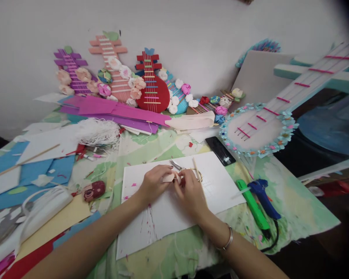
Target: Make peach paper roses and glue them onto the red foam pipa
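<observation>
Left hand point(154, 185) beside right hand point(192, 195), fingers point(163, 169) bent.

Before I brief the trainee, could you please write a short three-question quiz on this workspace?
1. True or false: the left hand and right hand are at opposite edges of the white board.
2. Which of these lies on the white board, just beyond the hands?
A) the bundle of string
B) the scissors
C) the red model instrument
3. Fill in: the glue gun beside the green tool is ____ in colour.
Key: 1. false; 2. B; 3. blue
</observation>
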The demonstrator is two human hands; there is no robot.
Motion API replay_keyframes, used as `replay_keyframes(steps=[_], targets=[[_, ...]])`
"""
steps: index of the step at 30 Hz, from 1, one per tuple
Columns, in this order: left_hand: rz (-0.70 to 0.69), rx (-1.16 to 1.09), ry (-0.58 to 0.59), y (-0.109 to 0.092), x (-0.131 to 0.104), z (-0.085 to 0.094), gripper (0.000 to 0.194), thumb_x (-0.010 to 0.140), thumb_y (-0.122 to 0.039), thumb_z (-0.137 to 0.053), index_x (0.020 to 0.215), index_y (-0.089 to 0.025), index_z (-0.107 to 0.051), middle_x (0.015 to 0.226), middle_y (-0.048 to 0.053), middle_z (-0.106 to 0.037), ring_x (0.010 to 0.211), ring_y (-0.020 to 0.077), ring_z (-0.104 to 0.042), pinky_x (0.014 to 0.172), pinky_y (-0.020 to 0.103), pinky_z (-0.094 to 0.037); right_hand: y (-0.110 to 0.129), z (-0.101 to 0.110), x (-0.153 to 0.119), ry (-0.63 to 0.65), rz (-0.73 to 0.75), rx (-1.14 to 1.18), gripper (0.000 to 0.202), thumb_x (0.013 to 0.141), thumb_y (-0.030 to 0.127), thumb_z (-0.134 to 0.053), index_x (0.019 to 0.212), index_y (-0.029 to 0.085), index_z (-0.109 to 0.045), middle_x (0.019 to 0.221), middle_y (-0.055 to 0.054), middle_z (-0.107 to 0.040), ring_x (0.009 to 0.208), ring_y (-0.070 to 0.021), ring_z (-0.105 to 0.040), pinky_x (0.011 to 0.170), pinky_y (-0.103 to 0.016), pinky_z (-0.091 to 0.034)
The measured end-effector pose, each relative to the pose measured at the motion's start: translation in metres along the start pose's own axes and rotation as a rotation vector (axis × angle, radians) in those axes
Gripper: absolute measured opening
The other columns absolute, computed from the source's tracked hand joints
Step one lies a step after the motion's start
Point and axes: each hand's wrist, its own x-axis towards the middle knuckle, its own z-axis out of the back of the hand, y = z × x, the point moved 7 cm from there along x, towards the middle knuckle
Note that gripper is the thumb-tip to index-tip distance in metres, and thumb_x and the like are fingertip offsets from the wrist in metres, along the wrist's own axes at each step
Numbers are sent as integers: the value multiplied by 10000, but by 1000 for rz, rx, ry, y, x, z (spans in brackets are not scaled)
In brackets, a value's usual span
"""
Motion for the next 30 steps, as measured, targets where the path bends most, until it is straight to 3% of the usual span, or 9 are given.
replay_keyframes(steps=[6, 10, 16, 24, 30], targets=[[109, -12, -13, 3, 3, 1, 101, 767, -138, -613, 859, -176, -622, 952, 85, -711, 913, 198, -664, 777, 317, -554, 5, -5, -2, -19, 75, 1, 367, 762, 168, -532, 1110, 172, -416, 1049, -129, -509, 964, -241, -523, 737, -378, -508], [213, -52, 10, 1, 4, -4, 89, 764, -148, -607, 848, -173, -626, 956, 84, -707, 896, 191, -660, 713, 294, -557, 2, -8, -3, -47, 71, 19, 337, 802, 166, -505, 1123, 163, -402, 1039, -139, -514, 978, -245, -520, 794, -410, -500], [244, -61, 19, -2, 3, -5, 117, 762, -139, -609, 874, -167, -622, 944, 75, -697, 874, 177, -655, 714, 281, -552, 0, -4, -3, -82, 57, 65, 262, 826, 156, -481, 1081, 166, -426, 1003, -125, -532, 957, -234, -525, 778, -400, -490], [102, -29, -3, -12, 6, -2, 178, 787, -119, -578, 955, -174, -599, 924, 72, -690, 877, 178, -652, 763, 298, -548, -4, 10, -1, -147, 61, 119, 177, 829, 106, -466, 980, 187, -509, 934, -82, -572, 830, -182, -556, 713, -330, -491], [18, 10, 0, -16, 5, -1, 204, 828, -123, -548, 1017, -180, -600, 957, 77, -691, 923, 181, -650, 829, 323, -547, -7, 13, -2, -153, 57, 149, 225, 828, 81, -462, 995, 190, -566, 966, -85, -588, 785, -159, -574, 697, -311, -505]])
